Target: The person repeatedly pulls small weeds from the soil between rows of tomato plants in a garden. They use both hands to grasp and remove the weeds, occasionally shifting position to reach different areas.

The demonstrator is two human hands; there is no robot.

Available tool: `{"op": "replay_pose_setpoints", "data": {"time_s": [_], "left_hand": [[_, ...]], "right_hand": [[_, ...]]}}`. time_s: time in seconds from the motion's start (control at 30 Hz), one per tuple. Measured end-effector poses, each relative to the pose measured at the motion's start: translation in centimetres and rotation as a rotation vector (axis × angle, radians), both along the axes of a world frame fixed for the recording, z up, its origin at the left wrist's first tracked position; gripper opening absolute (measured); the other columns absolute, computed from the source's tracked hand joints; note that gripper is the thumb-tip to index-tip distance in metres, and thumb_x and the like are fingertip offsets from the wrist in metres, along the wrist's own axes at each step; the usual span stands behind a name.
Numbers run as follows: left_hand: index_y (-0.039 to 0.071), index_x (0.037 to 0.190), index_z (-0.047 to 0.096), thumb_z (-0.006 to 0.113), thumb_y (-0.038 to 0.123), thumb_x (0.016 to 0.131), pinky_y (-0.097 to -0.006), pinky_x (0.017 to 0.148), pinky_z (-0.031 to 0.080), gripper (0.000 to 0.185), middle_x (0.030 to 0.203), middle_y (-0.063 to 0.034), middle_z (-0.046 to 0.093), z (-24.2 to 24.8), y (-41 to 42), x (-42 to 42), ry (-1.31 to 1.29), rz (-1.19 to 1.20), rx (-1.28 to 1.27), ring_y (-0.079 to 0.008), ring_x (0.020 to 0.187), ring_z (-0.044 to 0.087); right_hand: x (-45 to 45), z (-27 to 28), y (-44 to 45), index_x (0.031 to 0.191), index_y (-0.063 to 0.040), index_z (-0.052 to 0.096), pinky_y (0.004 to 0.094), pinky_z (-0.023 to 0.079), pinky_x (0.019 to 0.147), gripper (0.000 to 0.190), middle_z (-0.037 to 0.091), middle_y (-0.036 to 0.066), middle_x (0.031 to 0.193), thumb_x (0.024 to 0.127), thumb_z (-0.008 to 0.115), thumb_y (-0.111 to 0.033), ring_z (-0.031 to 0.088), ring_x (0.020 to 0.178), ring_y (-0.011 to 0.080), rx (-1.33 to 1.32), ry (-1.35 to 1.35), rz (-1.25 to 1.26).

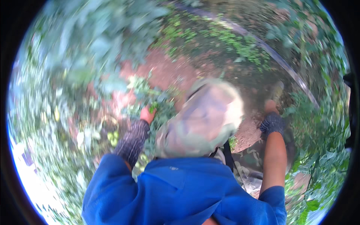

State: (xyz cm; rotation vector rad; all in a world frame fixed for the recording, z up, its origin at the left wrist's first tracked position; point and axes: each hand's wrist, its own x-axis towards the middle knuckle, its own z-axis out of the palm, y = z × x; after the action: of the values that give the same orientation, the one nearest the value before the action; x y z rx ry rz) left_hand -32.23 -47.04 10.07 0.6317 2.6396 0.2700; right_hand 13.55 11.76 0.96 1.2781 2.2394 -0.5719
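Reaching low to the ground, my left hand [147,114] has its fingers closed on a bright green leafy sprig [153,107], beside a cut or fallen leafy stem [150,90]. A dark knitted sleeve [131,139] covers that forearm. On the other side, my right hand [270,106] is lowered near the soil, with a dark cuff [272,123] at the wrist. A narrow yellowish object [278,91] extends from it and appears to be gripped; blur hides what it is. Between the hands is my raised knee in camouflage trousers [205,115].
Green tomatoes [113,137] hang among dense plants at the left. Leafy plants [317,135] crowd the right side. A long dark hose or pipe [267,47] curves across the ground beyond low green weeds [239,46]. Reddish bare soil [174,64] lies ahead.
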Motion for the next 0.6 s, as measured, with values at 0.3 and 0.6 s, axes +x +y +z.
{"op": "replay_pose_setpoints", "data": {"time_s": [0.3,0.6], "left_hand": [[0.001,0.138,0.056,0.078,0.026,0.084,-0.0472,0.094,0.054,0.063,0.114,-0.0297,0.07,1.7,-11.2,5.4,-0.102,0.29,0.16,-0.0429,0.108,0.069],[0.006,0.136,0.06,0.069,0.015,0.089,-0.0402,0.083,0.057,0.048,0.105,-0.0201,0.075,6.4,-11.4,0.0,-0.173,0.202,0.066,-0.0294,0.095,0.073]], "right_hand": [[-1.8,6.5,-8.2,0.114,-0.002,0.072,0.046,0.057,0.087,0.041,0.075,0.023,0.101,0.083,0.076,-0.03,0.073,0.096,0.0383,-0.062,0.182,0.114],[-0.3,10.1,-19.0,0.121,0.0,0.07,0.0464,0.057,0.09,0.05,0.074,0.024,0.105,0.084,0.077,-0.033,0.072,0.099,0.0398,-0.135,0.346,0.131]]}}
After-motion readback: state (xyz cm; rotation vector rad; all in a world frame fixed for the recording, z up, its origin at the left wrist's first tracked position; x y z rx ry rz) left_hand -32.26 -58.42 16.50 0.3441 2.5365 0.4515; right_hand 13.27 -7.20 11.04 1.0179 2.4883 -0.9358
